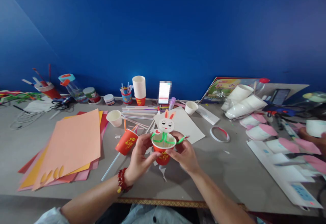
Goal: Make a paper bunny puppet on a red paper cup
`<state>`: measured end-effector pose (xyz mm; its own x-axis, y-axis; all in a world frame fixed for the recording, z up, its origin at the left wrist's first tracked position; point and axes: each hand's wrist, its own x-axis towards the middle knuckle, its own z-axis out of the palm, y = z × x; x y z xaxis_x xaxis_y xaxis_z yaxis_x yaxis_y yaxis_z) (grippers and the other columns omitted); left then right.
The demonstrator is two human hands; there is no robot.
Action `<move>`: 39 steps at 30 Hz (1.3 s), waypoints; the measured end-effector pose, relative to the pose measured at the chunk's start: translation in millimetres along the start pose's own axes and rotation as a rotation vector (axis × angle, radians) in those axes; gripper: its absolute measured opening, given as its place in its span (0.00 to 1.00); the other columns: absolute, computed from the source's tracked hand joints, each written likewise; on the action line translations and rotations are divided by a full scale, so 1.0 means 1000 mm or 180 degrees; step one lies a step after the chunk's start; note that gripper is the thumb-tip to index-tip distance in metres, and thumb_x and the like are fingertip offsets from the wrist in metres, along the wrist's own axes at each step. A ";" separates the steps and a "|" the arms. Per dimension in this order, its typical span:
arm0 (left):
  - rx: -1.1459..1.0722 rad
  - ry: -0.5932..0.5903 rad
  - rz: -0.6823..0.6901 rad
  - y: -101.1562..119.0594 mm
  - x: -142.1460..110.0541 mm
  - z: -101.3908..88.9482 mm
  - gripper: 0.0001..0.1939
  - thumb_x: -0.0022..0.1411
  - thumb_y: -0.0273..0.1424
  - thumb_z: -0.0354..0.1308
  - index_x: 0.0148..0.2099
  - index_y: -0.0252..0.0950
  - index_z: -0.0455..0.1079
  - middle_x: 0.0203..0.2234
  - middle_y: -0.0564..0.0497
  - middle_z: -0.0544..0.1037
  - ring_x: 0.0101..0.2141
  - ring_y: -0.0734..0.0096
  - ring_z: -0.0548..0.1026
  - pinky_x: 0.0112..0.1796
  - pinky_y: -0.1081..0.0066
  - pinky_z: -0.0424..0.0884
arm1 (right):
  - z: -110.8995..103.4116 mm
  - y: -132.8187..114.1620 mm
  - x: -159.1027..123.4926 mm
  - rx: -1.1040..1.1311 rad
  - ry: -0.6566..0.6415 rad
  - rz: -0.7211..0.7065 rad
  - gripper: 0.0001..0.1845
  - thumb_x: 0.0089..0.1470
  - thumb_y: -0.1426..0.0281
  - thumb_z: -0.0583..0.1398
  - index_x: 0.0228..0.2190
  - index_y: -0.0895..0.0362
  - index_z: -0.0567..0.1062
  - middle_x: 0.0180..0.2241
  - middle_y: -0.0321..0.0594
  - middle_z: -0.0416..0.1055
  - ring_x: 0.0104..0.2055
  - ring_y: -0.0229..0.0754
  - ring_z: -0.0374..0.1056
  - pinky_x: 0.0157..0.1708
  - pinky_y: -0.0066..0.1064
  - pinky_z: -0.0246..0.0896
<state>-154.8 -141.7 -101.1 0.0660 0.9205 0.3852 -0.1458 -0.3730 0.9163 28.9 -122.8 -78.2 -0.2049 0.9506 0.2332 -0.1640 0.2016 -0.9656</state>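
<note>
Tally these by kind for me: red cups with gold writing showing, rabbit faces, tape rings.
Red cups with gold writing: 3 (held cup, tilted cup, base cup below the white stack)
Rabbit faces: 1
Tape rings: 1
Total: 5

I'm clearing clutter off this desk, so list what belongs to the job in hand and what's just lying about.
Job in hand, between left hand and right hand:
red paper cup
white rabbit-face cutout
green pipe cleaners

Apparently just lying about, untouched:
dark-screened phone
bagged white paper cups
white-lidded jar
tape roll
</note>
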 end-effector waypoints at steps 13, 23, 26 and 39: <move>-0.0472 0.0101 -0.0032 0.008 0.004 0.000 0.26 0.61 0.29 0.64 0.58 0.42 0.60 0.53 0.41 0.74 0.52 0.58 0.74 0.52 0.58 0.71 | -0.007 0.005 -0.001 0.0327 0.0199 -0.0268 0.19 0.55 0.61 0.66 0.48 0.48 0.73 0.47 0.43 0.72 0.49 0.47 0.69 0.49 0.39 0.66; -0.0291 0.0184 -0.0077 0.003 0.002 -0.004 0.27 0.58 0.30 0.67 0.58 0.41 0.62 0.54 0.40 0.73 0.54 0.55 0.74 0.53 0.55 0.71 | -0.009 0.013 0.005 0.0246 0.0648 -0.0480 0.06 0.52 0.63 0.67 0.32 0.50 0.78 0.35 0.40 0.72 0.40 0.45 0.70 0.39 0.37 0.69; -0.0157 0.0207 -0.0065 0.001 0.001 -0.005 0.28 0.57 0.29 0.68 0.57 0.41 0.63 0.53 0.41 0.73 0.53 0.55 0.74 0.53 0.55 0.71 | -0.012 0.005 0.006 0.0192 0.0449 -0.0285 0.05 0.52 0.64 0.67 0.31 0.51 0.79 0.34 0.40 0.71 0.35 0.43 0.69 0.32 0.34 0.71; -0.0082 0.0132 -0.0040 -0.002 0.001 -0.005 0.28 0.60 0.27 0.65 0.59 0.43 0.61 0.56 0.41 0.71 0.55 0.56 0.72 0.55 0.55 0.69 | -0.013 -0.005 0.006 0.0323 0.0361 -0.0058 0.05 0.51 0.66 0.68 0.29 0.53 0.78 0.31 0.36 0.70 0.27 0.36 0.67 0.26 0.29 0.71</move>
<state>-159.8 -139.9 -103.1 0.0269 0.9293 0.3683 -0.1706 -0.3588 0.9177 40.9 -115.0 -73.9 -0.0917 0.9687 0.2307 -0.2645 0.1997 -0.9435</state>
